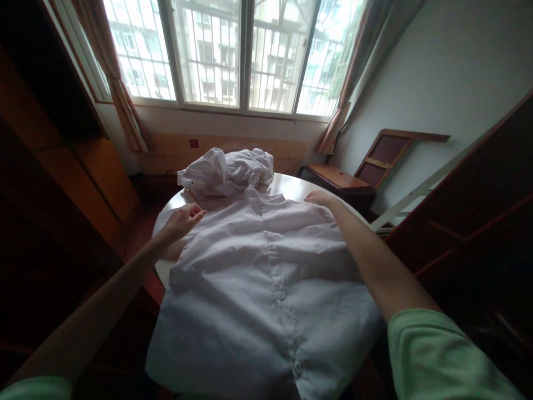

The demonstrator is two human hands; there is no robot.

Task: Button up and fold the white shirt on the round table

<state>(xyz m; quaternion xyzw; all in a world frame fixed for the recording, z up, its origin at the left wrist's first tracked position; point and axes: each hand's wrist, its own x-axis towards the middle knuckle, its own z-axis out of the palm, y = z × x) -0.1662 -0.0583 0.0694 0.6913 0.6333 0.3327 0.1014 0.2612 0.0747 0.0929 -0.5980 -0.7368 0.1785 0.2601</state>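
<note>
A white button-front shirt lies spread out on a round white table, its collar towards the window. Its row of buttons runs down the middle, and the lower part hangs over the near edge. My left hand is over the shirt's left shoulder, fingers loosely bent and apart, with no cloth visible in them. At the right shoulder, my right hand has its fingers stretched out beside the collar, at the cloth's edge. Whether its fingertips press on the fabric is hard to see.
A crumpled heap of white cloth sits at the table's far side. Beyond it is a barred window with tied curtains. A wooden chair stands at the back right, and wooden cabinets are at the left.
</note>
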